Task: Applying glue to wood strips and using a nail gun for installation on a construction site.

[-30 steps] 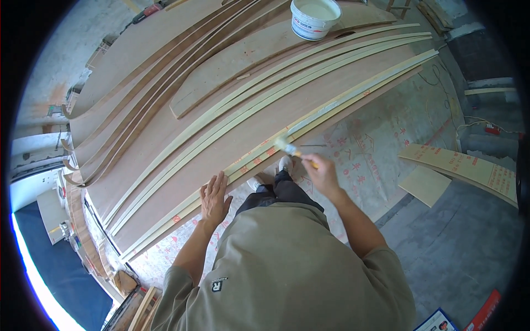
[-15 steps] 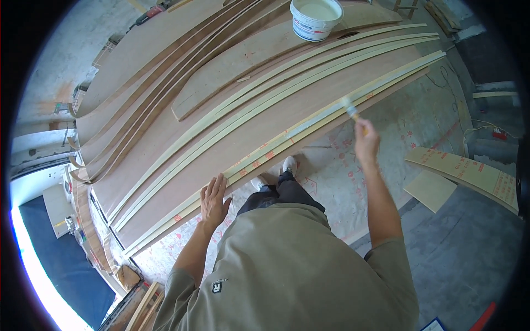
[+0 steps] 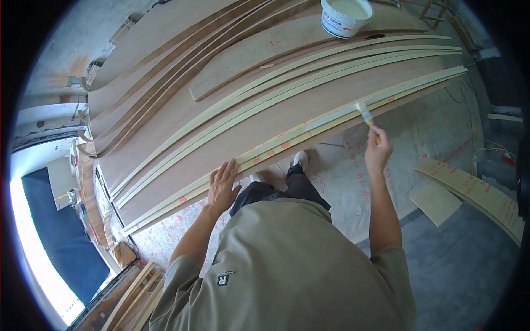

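My right hand [image 3: 379, 150] is closed around the yellowish handle of a paintbrush [image 3: 364, 112]. Its pale bristles are at a long, narrow, light-coloured strip [image 3: 276, 144] along the table's near edge. A whitish wet-looking coat covers the strip's right part, tapering off left of the brush. Further left, my left hand [image 3: 222, 186] lies flat with extended fingers on the near strips, holding nothing. At the far side stands a white bucket [image 3: 346, 21] with pale contents.
Several curved pale strips [image 3: 243, 124] and brown bent strips [image 3: 160, 71] lie across the brown table [image 3: 221, 149]. A curved board [image 3: 248, 58] sits beneath the bucket's side. Printed boards [image 3: 469, 185] are on the floor at right; timber lengths [image 3: 135, 292] are at lower left.
The view has shifted, so the table and bucket appear further right. The brush, blurred before, now shows sharply at nearly the same stretch of strip. My left hand stays on the strips.
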`<state>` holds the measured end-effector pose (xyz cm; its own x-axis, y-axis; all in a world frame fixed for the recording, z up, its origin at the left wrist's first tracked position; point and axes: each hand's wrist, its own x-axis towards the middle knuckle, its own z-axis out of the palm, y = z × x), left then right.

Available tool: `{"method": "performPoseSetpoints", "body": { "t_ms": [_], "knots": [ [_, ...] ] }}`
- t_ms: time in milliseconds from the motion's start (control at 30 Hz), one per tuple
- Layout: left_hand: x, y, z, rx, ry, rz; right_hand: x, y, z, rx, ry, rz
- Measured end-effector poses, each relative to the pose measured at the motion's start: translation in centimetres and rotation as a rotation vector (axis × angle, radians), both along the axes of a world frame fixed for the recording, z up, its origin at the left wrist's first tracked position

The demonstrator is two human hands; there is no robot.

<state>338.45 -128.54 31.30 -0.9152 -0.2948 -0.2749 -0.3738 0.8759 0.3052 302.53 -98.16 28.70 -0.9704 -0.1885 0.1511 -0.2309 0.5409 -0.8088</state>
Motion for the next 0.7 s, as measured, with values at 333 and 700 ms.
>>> {"method": "performPoseSetpoints", "body": {
  "t_ms": [333, 700],
  "knots": [
    [5.4, -3.0, -1.4, 0.131, 0.139, -0.059, 20.3, -10.3, 0.1, -0.095, -0.055, 0.471],
    [15.1, -7.2, -1.7, 0.135, 0.117, -0.035, 21.1, -10.3, -0.5, 0.193, 0.087, 0.236]
  ]
}}
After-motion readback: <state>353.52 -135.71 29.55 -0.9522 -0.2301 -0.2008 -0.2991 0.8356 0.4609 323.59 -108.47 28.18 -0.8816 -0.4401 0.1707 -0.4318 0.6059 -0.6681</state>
